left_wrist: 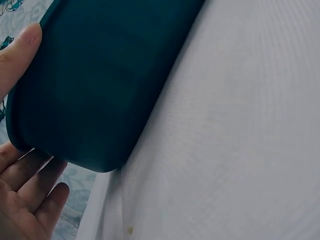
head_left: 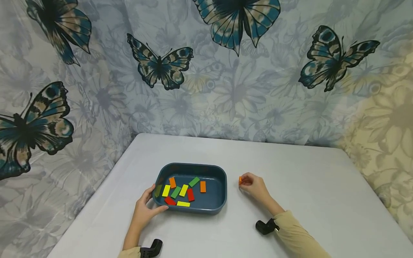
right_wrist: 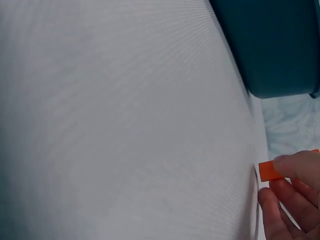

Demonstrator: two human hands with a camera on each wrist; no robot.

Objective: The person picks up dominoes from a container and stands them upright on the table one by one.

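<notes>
A dark blue rectangular tray (head_left: 206,210) sits on the table with several small red, green, yellow and orange blocks lying flat in it. My left hand (head_left: 146,208) grips its front left corner. In the left wrist view, the thumb (left_wrist: 22,55) lies at the rim and the fingers rest against the end wall of the tray (left_wrist: 100,90). To the right of the tray, apart from it, my right hand (head_left: 255,186) pinches an orange block (head_left: 240,180) on edge between thumb and fingers. The right wrist view shows one end of this orange block (right_wrist: 269,171) sticking out past the thumb.
A white cloth covers the table (head_left: 309,193), which reaches back to a curtain (head_left: 238,96) printed with butterflies and flowers. Inside the tray lie an orange block (head_left: 203,186) at the right, a green block (head_left: 194,182) and a red block (head_left: 190,195).
</notes>
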